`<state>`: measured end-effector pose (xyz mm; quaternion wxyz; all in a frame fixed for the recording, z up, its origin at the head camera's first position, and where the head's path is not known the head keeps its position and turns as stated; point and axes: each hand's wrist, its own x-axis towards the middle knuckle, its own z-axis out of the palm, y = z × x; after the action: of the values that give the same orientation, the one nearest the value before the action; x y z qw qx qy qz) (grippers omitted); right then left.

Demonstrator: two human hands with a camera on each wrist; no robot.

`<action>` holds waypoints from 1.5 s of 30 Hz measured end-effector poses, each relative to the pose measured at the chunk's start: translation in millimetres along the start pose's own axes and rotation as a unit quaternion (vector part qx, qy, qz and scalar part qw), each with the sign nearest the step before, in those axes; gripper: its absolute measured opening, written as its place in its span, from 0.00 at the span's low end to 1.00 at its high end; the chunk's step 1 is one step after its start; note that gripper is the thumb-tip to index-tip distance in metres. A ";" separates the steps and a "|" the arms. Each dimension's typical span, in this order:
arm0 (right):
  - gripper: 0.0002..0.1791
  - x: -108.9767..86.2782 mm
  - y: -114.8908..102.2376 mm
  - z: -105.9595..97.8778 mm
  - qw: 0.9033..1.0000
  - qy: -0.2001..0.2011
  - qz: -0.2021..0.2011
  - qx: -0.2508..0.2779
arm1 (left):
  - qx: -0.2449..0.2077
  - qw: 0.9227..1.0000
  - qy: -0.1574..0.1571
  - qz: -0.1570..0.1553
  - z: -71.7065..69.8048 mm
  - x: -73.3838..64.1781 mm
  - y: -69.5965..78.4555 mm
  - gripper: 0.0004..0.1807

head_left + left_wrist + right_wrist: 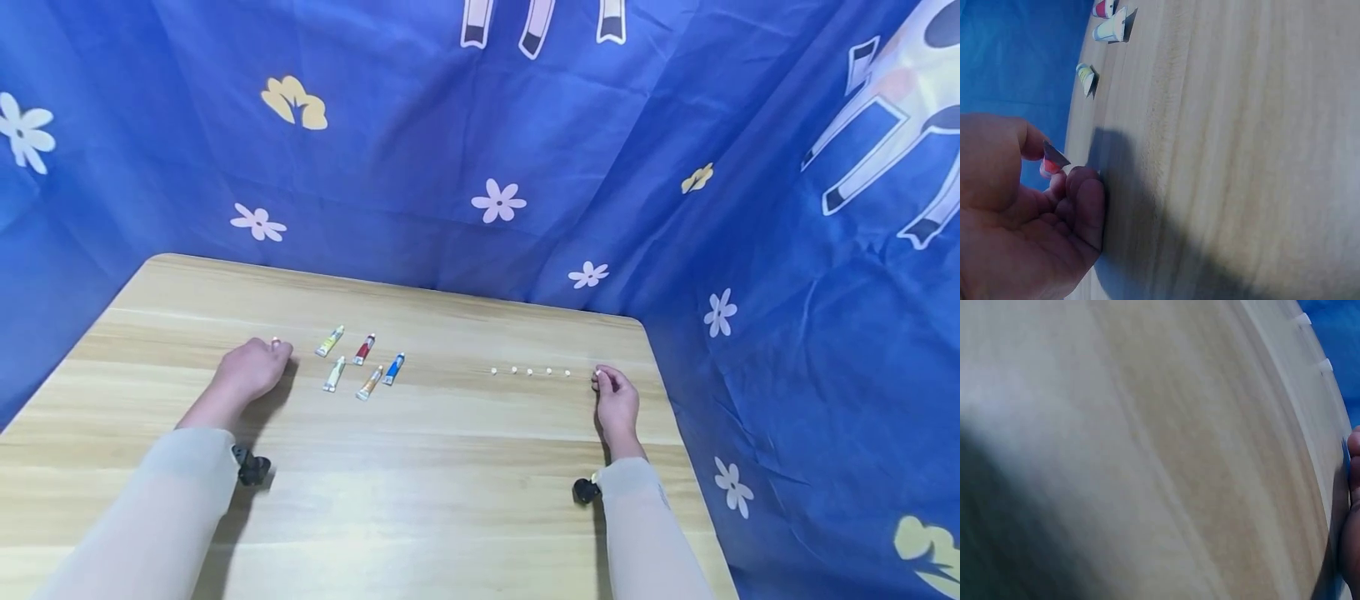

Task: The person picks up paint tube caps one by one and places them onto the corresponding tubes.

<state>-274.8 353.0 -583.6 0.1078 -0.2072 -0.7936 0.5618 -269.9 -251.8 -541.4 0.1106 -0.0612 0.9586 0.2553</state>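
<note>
On the left of the table, my left hand [253, 368] pinches a small paint tube [1052, 164] between thumb and fingers; its red part and grey crimped end show in the left wrist view. At the right, my right hand [618, 407] pinches a tiny white cap [597, 373] with thumb and forefinger, just above or on the table. Several similar white caps [530, 372] form a row to its left. Between the hands lie yellow [330, 342], red [364, 349], pale [334, 374], orange [370, 383] and blue [394, 368] paint tubes. The right wrist view shows only some fingers [1354, 481].
The wooden table [420, 483] has rounded far corners. A blue curtain [420, 167] with flowers and animal figures hangs behind it and along its right side. A dark wrist camera [253, 468] sits at the left cuff, another [586, 491] at the right.
</note>
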 end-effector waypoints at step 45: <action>0.10 -15.1 -12.1 -19.6 0.876 0.011 0.106 0.471 | -0.215 0.968 0.128 -0.001 21.9 -50.2 17.7 0.27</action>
<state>-255.9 359.4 -564.5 0.1411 -0.2215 -0.4075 0.8746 -220.4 -222.4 -539.3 -0.0283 -0.1167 0.8871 0.4456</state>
